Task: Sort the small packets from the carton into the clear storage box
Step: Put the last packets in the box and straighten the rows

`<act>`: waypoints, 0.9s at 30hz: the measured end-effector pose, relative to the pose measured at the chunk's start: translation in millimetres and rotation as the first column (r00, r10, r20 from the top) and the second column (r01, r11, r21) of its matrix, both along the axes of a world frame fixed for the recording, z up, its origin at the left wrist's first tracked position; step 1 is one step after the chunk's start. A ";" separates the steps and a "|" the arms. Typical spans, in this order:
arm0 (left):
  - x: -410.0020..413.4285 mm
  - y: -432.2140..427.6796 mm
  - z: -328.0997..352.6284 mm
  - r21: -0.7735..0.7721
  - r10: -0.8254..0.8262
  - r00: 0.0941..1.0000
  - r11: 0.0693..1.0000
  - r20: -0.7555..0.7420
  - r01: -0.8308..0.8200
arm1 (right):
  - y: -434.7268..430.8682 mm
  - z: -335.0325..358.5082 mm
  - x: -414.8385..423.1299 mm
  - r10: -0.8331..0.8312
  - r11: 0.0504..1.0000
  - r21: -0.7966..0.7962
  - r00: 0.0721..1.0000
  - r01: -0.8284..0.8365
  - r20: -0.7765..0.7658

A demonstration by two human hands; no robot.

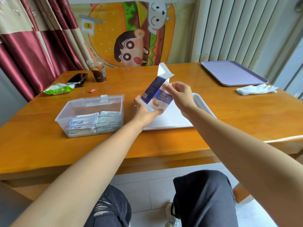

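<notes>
**Purple-and-white carton, held in both hands**

Head view. Carton [156, 94]: tilted, top flap open, held above the white tray [202, 104]. Left hand [144, 111]: grips the carton's lower end. Right hand [178, 95]: fingers curled on its upper edge. Clear storage box [64, 113]: left of the tray on the wooden table [49, 145], lid open, small packets [91, 124] stacked in rows along its near side. Far right: lilac tray [232, 72], white gloves [255, 90].
</notes>
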State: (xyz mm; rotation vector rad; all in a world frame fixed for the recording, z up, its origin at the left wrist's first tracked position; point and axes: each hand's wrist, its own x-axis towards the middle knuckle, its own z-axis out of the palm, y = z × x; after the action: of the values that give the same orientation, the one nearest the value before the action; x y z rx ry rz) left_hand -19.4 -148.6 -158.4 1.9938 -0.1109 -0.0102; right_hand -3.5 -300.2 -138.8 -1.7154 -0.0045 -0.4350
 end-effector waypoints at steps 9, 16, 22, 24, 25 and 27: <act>13.6 -5.6 -0.7 -0.427 -0.026 0.992 0.904 -0.125 -0.030 | -7.0 6.2 -4.3 0.079 0.957 0.290 0.969 -0.009 -0.233; 23.4 -7.3 6.5 -0.437 0.101 0.994 0.893 -0.038 -0.107 | -17.4 -3.3 -2.0 0.060 0.968 0.247 0.924 0.038 -0.378; 25.7 -13.9 19.5 -0.523 0.123 0.992 0.848 0.032 -0.088 | -19.6 -8.0 4.3 0.145 0.968 0.246 0.900 -0.044 -0.410; 29.1 -15.0 20.4 -0.538 0.150 0.987 0.838 0.062 -0.094 | -20.6 -12.3 6.5 0.080 0.990 0.138 0.889 -0.019 -0.451; 30.5 -15.1 20.2 -0.537 0.164 0.984 0.837 0.063 -0.105 | -21.4 -14.6 6.5 0.049 0.997 0.082 0.883 -0.012 -0.468; 33.2 -13.2 19.3 -0.526 0.202 0.978 0.837 0.046 -0.148 | -23.5 -18.3 5.2 0.024 1.000 0.009 0.867 -0.023 -0.497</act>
State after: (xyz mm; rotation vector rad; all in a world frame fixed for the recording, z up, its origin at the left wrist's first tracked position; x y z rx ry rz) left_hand 13.8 -161.8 -139.0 1.4494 0.0079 0.2189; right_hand 1.7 -323.6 -157.1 -1.7802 0.3509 0.0389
